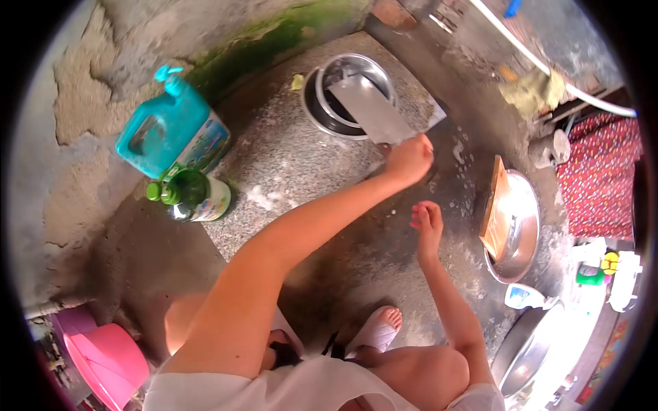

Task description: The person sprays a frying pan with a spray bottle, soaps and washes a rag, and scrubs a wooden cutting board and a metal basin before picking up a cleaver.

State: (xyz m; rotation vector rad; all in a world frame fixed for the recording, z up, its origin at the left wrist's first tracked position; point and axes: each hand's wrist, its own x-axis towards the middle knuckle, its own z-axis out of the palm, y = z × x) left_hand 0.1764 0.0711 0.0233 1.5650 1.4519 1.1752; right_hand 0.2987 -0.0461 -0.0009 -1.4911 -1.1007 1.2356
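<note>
My left hand [410, 163] is closed around the handle of a cleaver [370, 108], its wide grey blade slanting up and to the left. The blade lies over the rim of a shiny steel bowl [375, 63], as seen from above; I cannot tell whether they touch. That bowl sits in or against a darker metal bowl [317, 118] on a speckled stone slab [288, 164]. Below and apart from the cleaver, my right hand [429, 223] hangs above the wet floor, fingers loosely bent and apart, holding nothing.
A teal jug [164, 130] and a green bottle [199, 195] stand at the slab's left. Rightward, a wooden board [495, 209] leans in a steel basin [528, 226]. A white bottle [524, 296] lies near another metal basin [528, 356]. Pink tubs [110, 363] are lower left.
</note>
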